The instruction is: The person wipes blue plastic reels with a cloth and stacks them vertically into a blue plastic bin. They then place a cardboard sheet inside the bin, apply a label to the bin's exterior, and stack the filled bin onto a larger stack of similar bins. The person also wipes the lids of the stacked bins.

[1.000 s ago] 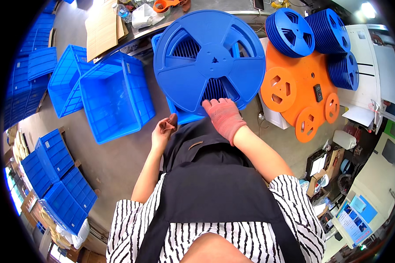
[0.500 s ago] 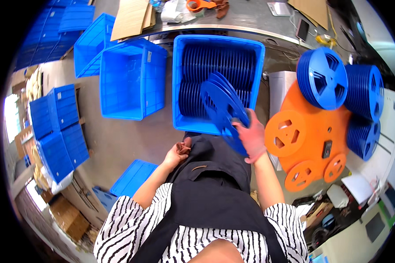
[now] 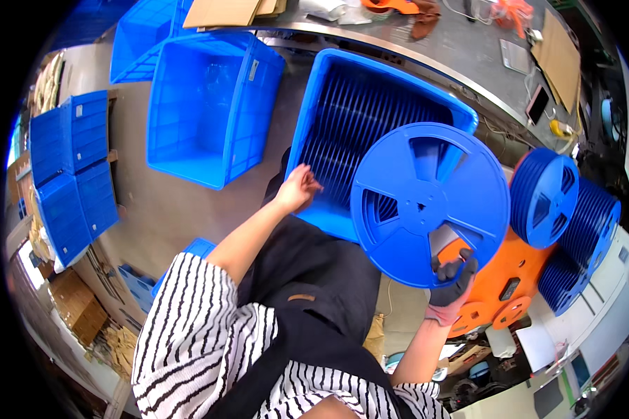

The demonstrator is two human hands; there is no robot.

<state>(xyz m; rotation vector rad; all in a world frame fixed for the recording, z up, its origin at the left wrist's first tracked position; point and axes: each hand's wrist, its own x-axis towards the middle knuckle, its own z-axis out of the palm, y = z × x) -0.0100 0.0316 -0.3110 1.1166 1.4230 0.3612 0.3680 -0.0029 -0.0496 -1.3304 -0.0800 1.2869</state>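
Note:
A blue plastic reel (image 3: 395, 230) with cut-out windows faces me, held up in front of the crate's right part. My right hand (image 3: 453, 290), in a pink and grey glove, is closed on its lower rim. Whether more reels sit behind it is hidden. Below it to the left stands a blue crate (image 3: 306, 115) with rows of blue reels (image 3: 349, 119) on edge inside. My bare left hand (image 3: 299, 190) hovers near the crate's left side, its fingers curled; what they hold, if anything, does not show clearly.
An orange stand (image 3: 497, 269) at right carries stacked blue reels (image 3: 553, 199). Another blue crate (image 3: 189, 115), lying open, is left of the reel crate. Beyond runs a metal workbench (image 3: 461, 52) with cardboard (image 3: 559, 59) and a phone (image 3: 537, 105). Blue bins (image 3: 77, 174) stand far left.
My right hand has brought the reel up and to the right, turning its flat face toward me. My left hand has risen from my lap to the crate's side. The whole view has turned.

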